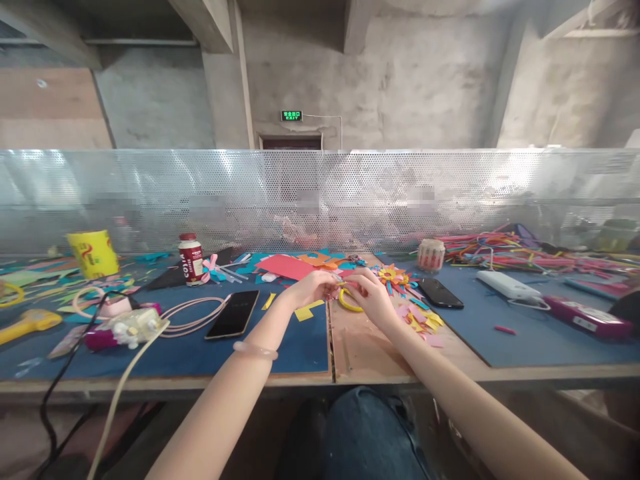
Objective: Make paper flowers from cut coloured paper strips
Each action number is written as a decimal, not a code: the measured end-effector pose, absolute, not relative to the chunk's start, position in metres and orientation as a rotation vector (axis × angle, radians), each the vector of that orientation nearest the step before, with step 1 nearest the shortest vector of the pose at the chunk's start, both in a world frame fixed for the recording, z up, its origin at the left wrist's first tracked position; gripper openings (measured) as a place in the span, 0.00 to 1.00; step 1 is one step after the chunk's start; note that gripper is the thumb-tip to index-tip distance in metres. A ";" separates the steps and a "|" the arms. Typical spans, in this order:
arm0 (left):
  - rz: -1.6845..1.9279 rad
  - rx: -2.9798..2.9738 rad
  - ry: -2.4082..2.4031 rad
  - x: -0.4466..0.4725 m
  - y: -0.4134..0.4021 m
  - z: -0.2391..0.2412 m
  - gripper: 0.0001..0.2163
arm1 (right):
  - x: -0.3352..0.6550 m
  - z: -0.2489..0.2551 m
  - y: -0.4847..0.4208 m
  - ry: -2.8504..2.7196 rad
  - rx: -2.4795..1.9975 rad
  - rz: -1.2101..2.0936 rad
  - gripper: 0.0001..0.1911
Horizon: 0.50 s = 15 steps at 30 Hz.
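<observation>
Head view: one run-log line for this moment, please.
left hand: holding small yellow piece | right hand: at same piece | paper flower: right of hands

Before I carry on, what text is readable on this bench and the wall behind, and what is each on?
"安全出口 EXIT": green lit sign on the wall.
"COFFEE": red bottle; the larger word beside it is too distorted to quote surely.
Yellow tin: red markings, too blurred to read.
Magenta device: white label, print too small to read.
</observation>
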<state>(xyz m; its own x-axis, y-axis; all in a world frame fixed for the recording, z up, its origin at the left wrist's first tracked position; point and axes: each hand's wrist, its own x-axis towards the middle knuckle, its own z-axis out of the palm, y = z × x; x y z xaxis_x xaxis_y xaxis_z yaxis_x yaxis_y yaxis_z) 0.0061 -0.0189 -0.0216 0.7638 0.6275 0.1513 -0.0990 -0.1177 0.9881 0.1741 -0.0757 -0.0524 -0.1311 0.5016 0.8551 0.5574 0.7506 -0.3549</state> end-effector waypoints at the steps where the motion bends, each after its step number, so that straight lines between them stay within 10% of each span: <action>1: 0.647 1.571 0.441 0.006 -0.019 -0.021 0.05 | 0.174 -0.052 -0.076 -1.781 -0.826 -0.053 0.08; 15: 0.852 1.858 0.503 0.009 -0.015 -0.023 0.14 | 0.170 -0.055 -0.071 -1.564 -0.947 0.219 0.09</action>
